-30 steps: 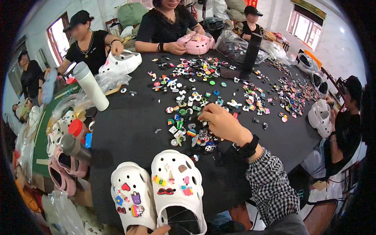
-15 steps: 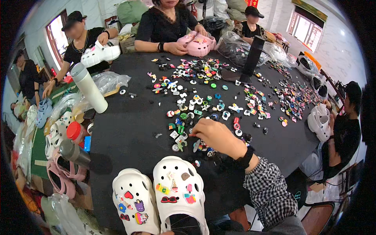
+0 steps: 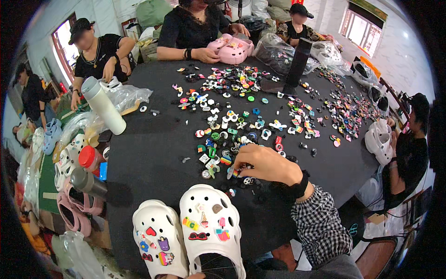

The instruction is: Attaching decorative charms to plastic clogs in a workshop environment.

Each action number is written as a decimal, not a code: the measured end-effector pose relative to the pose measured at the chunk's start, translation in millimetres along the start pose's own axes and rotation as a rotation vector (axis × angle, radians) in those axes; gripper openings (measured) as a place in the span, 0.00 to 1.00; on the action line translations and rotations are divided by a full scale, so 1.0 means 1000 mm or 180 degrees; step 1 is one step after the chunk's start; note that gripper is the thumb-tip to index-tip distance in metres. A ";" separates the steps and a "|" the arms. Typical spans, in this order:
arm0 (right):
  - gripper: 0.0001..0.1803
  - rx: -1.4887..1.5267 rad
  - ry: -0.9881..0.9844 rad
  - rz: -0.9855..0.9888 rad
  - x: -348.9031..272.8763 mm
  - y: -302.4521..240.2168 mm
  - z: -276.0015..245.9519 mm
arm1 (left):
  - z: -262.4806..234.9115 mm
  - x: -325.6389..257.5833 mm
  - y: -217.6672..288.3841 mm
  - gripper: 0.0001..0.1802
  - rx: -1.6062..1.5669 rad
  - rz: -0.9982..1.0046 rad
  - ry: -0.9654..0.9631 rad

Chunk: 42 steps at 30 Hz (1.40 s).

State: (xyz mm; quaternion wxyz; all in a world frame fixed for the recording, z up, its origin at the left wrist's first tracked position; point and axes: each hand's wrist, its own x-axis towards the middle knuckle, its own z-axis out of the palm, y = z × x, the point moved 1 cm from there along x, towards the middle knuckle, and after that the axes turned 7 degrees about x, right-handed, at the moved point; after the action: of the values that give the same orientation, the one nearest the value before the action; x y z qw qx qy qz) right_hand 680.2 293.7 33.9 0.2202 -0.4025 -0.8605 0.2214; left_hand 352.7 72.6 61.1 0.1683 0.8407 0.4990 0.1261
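Observation:
Two white clogs stand side by side at the near edge, their toes pointing away from me and dotted with colourful shoe charms. Only bits of my left hand show at the lower rim, closed on the back of the clogs. Over the near side of the charm pile, my right hand bends its fingers down, tips drawn together among the charms. A rainbow-striped charm lies right by those fingertips; whatever they pinch is hidden. Loose charms lie just left of the hand.
More charms spread across the black table. A white tumbler, a red-lidded jar and pink clogs stand left. A black stand rises at the back. Co-workers sit around, one holding a pink clog, another a white clog.
My right hand has moved slightly right and down, its fingers lowered into the charms. The co-worker at far left has lowered a white clog behind the tumbler. My white clogs have barely shifted.

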 end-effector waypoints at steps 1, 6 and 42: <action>0.08 -0.0114 -0.0083 0.0061 -0.001 0.000 -0.001 | 0.000 0.000 0.000 0.26 0.0011 -0.0026 -0.0023; 0.08 -0.0294 -0.0023 0.0088 -0.002 0.001 0.003 | 0.001 0.001 0.001 0.26 0.0044 0.0003 -0.0001; 0.09 0.1464 0.0584 0.1176 -0.014 0.025 -0.035 | 0.003 0.001 0.001 0.23 -0.0008 0.0038 0.0203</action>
State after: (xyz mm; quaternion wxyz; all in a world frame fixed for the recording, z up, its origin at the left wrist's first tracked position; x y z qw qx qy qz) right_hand 722.3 303.9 45.4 0.3383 -0.5100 -0.6766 0.4094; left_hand 355.6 72.7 58.5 0.1527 0.8390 0.4989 0.1544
